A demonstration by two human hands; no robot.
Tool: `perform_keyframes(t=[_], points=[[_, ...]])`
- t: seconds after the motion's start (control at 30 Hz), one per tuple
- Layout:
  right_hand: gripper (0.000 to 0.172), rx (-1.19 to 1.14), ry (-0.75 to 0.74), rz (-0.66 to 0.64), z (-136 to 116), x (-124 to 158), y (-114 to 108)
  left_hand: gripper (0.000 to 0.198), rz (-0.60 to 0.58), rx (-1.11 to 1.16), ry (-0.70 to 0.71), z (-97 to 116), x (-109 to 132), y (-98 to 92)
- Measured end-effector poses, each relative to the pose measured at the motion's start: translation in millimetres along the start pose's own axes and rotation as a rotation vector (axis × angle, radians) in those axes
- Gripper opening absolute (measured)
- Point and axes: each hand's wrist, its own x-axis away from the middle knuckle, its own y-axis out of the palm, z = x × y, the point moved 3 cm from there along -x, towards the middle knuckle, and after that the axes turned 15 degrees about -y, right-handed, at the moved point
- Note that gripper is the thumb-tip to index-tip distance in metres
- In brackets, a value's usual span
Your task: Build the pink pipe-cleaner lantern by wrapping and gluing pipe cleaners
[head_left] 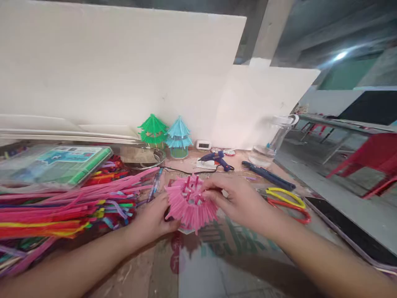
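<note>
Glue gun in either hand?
No, the glue gun lies on the table; left hand and right hand hold the pink fringed piece.

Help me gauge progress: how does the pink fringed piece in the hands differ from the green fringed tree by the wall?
The pink fringed piece is one flat skirt with stubs poking up; the green fringed tree has stacked tiers ending in a point. The pink one is held by the left hand and right hand; the green one stands upright, untouched. Both are thin fringed strands.

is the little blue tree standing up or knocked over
Upright: the blue tree stands on its base beside the green tree, tip up.
</note>
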Motion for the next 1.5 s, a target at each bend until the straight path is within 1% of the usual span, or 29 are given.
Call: perform_keyframes(t=[0.13,0.23,0.37,0.43,0.6,0.73,0.83,0.93,1.03,1.17,1.27,1.37,1.43,1.5], points=[[0.012,-0.022,0.073,-0.016,3.4,-0.4,2.5,0.034,0.006,0.004,-0.001,-5.1,0.3,2.3],[0.01,-0.094,0.155,0.016,6.6,-0.9,2.7,0.036,0.013,-0.004,-0.015,-7.4,-0.4,4.0],[0.017,-0.203,0.226,0.064,7.6,-1.2,-1.3,0.04,0.027,-0.016,-0.019,-6.7,-1.5,5.8],[0.018,-0.202,0.213,0.081,6.4,-1.0,-4.1,0.041,0.031,-0.021,-0.015,-6.1,-1.7,6.4],[0.019,-0.12,0.118,0.1,4.3,0.1,-5.7,0.043,0.033,-0.038,-0.037,-7.5,-1.2,5.9],[0.019,-0.113,0.054,0.078,2.0,-0.3,-5.3,0.045,0.021,-0.005,-0.003,-6.8,0.1,5.1],[0.017,-0.107,0.087,0.076,1.7,-0.2,-9.9,0.042,0.028,0.002,0.011,-6.7,0.6,5.2],[0.017,-0.08,0.147,0.135,5.6,0.7,-17.9,0.041,0.035,-0.003,0.022,-6.9,0.8,5.3],[0.019,-0.081,0.173,0.172,11.5,1.4,-22.2,0.038,0.047,-0.003,0.052,-6.6,1.0,4.7],[0.018,-0.055,0.153,0.144,12.8,0.6,-20.7,0.036,0.071,-0.012,0.093,-7.7,0.3,5.5],[0.017,-0.046,0.128,0.122,9.2,-0.3,-18.5,0.034,0.081,-0.024,0.092,-10.6,-0.6,8.0],[0.016,-0.039,0.133,0.113,9.1,0.3,-17.0,0.031,0.092,-0.033,0.086,-12.1,-0.7,9.4],[0.02,-0.02,0.127,0.119,11.5,1.4,-16.5,0.03,0.1,-0.028,0.081,-11.2,-0.3,8.9],[0.028,0.001,0.082,0.119,13.5,2.5,-15.9,0.029,0.098,-0.022,0.07,-9.1,0.1,7.5]])
